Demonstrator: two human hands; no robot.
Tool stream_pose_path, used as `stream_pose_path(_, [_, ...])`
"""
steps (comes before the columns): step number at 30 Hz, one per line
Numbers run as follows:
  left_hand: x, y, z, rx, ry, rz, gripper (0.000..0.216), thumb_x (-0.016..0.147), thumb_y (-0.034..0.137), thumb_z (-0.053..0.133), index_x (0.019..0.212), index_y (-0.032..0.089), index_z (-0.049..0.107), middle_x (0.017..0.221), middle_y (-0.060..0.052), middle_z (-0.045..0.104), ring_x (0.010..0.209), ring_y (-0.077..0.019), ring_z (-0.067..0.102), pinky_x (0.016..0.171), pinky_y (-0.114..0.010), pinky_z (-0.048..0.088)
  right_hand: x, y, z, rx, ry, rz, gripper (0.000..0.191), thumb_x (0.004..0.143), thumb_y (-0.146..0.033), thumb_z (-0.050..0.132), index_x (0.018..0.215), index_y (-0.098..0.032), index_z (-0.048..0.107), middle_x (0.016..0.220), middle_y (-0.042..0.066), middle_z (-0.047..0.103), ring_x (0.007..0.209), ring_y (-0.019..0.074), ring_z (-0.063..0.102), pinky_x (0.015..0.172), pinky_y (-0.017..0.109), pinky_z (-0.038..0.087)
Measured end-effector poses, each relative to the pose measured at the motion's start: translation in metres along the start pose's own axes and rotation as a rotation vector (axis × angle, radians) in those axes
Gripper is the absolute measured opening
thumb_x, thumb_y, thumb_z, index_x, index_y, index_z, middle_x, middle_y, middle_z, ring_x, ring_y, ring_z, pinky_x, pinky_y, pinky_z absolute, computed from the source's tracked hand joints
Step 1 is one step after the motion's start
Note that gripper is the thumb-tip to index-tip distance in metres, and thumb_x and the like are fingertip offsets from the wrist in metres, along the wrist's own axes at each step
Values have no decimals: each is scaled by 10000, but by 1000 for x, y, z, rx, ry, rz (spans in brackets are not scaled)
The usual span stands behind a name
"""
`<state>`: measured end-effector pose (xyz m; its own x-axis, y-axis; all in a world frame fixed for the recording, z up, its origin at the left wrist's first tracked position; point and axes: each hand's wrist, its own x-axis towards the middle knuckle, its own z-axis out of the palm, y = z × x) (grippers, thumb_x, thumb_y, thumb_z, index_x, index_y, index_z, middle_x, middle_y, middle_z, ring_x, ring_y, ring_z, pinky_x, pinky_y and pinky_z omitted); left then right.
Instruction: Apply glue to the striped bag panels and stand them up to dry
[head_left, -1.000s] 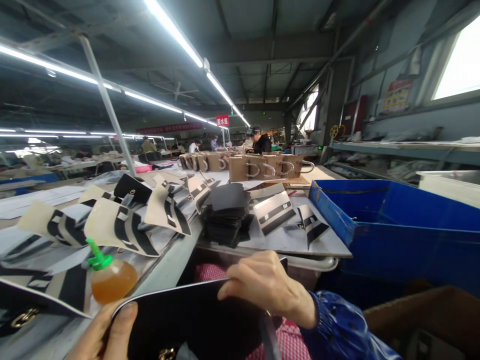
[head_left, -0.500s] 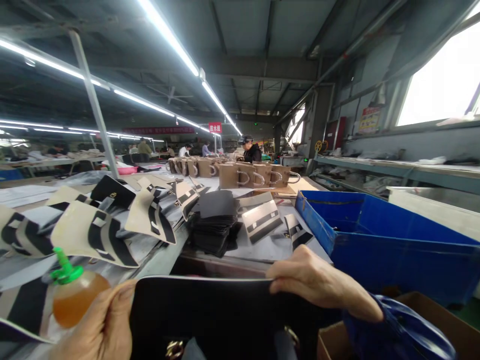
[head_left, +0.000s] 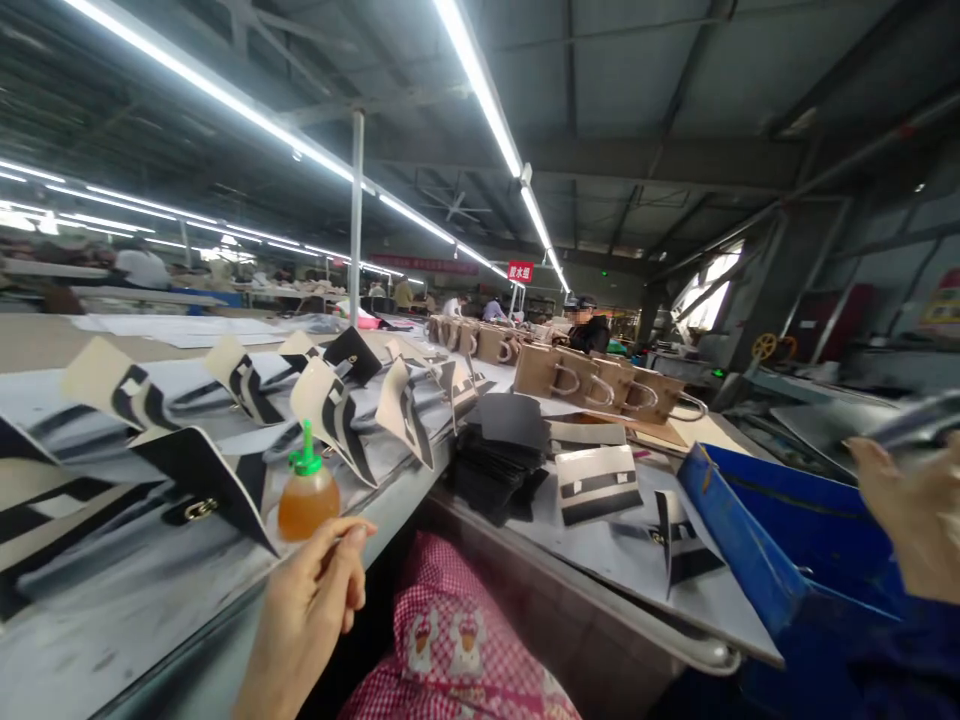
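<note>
My left hand (head_left: 319, 590) is over the table's front edge, its fingers curled together and nothing showing in them. Just beyond it stands a squeeze bottle (head_left: 309, 500) of amber liquid with a green nozzle cap. Beside the bottle, a curved black bag panel (head_left: 210, 485) with a gold clasp stands tilted on the table. At the far right, my right hand (head_left: 911, 520) is raised above the blue bin and smeared by motion. A dark, shiny, blurred thing (head_left: 926, 418) is at its fingers; its kind cannot be made out.
Several curved beige-and-black panels (head_left: 334, 420) lie across the left table. A stack of black pieces (head_left: 502, 455) and a striped panel (head_left: 598, 485) lie ahead. Brown bags with handles (head_left: 600, 380) line the back. The blue bin (head_left: 787, 590) stands right. A person (head_left: 589, 330) works beyond.
The black panel that both hands held has left them; a similar one now stands left of the bottle. My right hand has swung far right. The view has turned left.
</note>
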<state>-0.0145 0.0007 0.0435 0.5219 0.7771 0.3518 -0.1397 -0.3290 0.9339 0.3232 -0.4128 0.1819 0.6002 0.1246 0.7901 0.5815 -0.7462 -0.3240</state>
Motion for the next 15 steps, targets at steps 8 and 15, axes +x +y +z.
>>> stream_pose_path(8, [-12, -11, 21, -119, -174, -117, 377, 904, 557, 552, 882, 187, 617, 453, 80, 493, 360, -88, 419, 396, -187, 325, -24, -138, 214, 174, -502, -361, 351, 950, -385, 648, 1239, -188, 618, 1280, 96, 628, 1121, 243, 628, 962, 476, 527])
stream_pose_path(15, [-5, -46, 28, -322, -297, -270, 464, 826, 641, 647, 850, 179, 608, 461, 54, 550, 371, -103, 452, 410, -210, 318, -31, -191, 259, 144, -557, -359, 273, 973, -379, 615, 1174, -196, 642, 1210, 83, 648, 1038, 214, 646, 914, 439, 550])
